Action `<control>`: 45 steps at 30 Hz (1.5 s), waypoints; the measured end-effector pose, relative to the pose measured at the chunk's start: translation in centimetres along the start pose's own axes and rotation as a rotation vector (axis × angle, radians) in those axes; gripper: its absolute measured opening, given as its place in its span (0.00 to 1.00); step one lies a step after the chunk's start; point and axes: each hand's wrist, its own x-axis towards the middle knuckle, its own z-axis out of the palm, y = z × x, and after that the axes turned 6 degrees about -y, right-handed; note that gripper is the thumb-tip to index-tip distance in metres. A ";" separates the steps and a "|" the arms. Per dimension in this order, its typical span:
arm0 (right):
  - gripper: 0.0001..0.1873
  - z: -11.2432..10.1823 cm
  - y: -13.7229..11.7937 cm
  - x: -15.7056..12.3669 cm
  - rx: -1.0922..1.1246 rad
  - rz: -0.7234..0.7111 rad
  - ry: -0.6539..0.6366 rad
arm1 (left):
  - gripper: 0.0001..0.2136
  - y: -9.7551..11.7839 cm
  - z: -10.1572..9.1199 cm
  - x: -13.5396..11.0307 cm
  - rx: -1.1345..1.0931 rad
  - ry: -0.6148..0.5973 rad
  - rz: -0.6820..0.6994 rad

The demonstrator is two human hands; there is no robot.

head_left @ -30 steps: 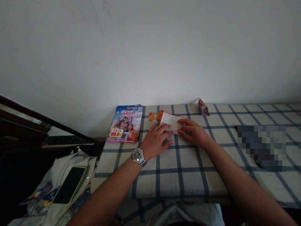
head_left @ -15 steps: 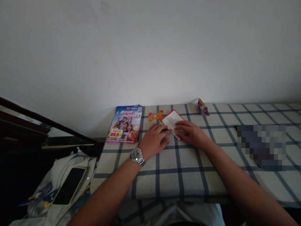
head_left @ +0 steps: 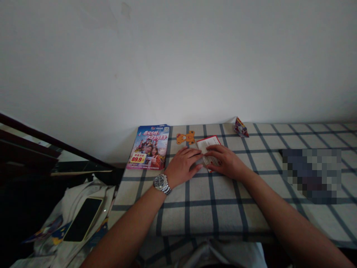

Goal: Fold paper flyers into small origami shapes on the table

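Red-edged white rectangular paper card (head_left: pixel 209 143) lies under curled right hand (head_left: pixel 225 162), pinch indeterminable, long axis running forward; left hand (head_left: pixel 182 165), loosely spread, just beside

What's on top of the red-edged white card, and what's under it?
The right hand covers part of the white card's right side; the left hand overlaps its left edge in view. Checked cloth shows around it; whatever lies directly beneath is hidden.

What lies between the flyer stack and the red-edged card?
In the head view, an orange cartoon bear; the left hand also lies between, nearer the person.
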 end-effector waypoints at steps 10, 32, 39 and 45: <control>0.24 0.3 0.1 0.0 -0.026 -0.015 0.010 | 0.17 -0.3 0.2 0.0 0.033 0.030 -0.008; 0.26 0.4 0.1 -0.2 -0.011 -0.009 -0.002 | 0.18 -0.1 0.1 -0.2 0.111 0.055 -0.122; 0.25 0.2 -0.2 -0.2 -0.007 -0.022 -0.006 | 0.19 -0.4 0.1 -0.3 0.110 0.038 -0.110; 0.25 0.2 -0.3 -0.2 -0.019 -0.009 -0.022 | 0.17 -0.5 0.3 -0.2 0.122 0.043 -0.124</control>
